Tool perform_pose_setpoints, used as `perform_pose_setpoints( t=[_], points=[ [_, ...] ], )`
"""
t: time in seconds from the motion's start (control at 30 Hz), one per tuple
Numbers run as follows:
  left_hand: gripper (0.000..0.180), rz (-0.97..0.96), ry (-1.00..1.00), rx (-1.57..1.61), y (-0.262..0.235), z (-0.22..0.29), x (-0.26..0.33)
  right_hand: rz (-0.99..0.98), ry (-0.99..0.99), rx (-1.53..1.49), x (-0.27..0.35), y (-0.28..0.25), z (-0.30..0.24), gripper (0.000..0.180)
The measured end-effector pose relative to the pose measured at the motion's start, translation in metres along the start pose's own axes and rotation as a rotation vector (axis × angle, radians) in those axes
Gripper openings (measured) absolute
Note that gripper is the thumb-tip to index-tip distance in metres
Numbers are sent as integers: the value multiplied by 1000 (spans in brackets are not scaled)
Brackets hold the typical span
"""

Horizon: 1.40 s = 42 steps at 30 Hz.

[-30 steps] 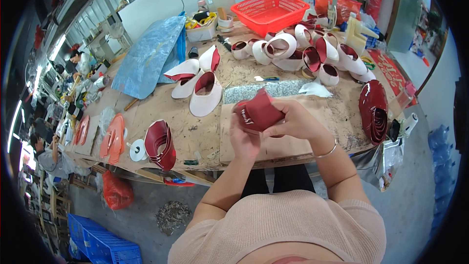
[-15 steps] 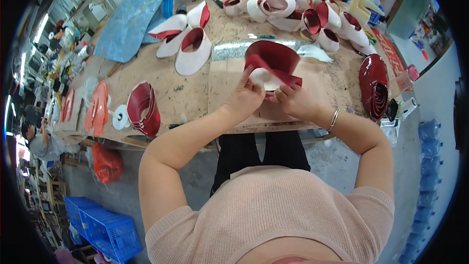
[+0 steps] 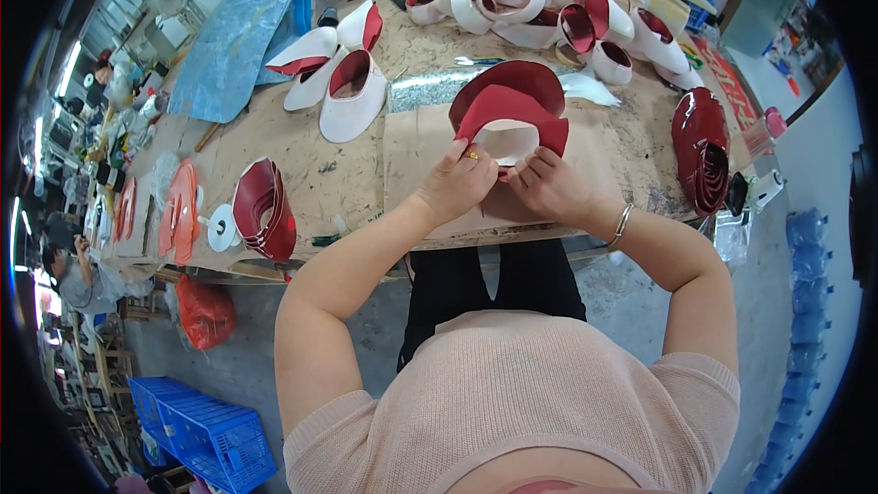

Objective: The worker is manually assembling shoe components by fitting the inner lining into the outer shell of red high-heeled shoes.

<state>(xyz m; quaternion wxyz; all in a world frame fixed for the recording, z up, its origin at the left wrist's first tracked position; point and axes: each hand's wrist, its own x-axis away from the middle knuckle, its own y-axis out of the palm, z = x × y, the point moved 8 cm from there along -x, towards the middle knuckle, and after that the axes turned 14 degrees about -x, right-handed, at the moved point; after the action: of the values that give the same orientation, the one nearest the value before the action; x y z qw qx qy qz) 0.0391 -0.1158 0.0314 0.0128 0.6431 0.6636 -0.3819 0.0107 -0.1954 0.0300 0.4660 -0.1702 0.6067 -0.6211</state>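
A worn wooden tabletop (image 3: 274, 151) stands on a grey concrete floor (image 3: 229, 357); a blue plastic crate (image 3: 206, 430) sits below its left edge.

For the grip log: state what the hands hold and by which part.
Both hands, left hand and right hand, pinch the near lower edge of a red shoe upper.

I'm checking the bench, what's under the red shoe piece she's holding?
Under the red shoe piece lies a brown cardboard sheet on the workbench. The left hand and right hand cover what's directly beneath.
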Motion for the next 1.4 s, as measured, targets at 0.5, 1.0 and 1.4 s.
perform_pose_setpoints(
  t=[0.5, 1.0, 1.4],
  points=[
    [30, -659, -343, 762, 72, -28, -3, -236, 368, -445, -30, 11, 54, 7],
    [27, -1092, -207, 718, 87, -20, -18, -440, 559, -538, -47, 41, 88, 17],
    [29, -1183, -152, 730, 86, -22, -21, -529, 642, -431, -55, 49, 88, 20]
  ],
)
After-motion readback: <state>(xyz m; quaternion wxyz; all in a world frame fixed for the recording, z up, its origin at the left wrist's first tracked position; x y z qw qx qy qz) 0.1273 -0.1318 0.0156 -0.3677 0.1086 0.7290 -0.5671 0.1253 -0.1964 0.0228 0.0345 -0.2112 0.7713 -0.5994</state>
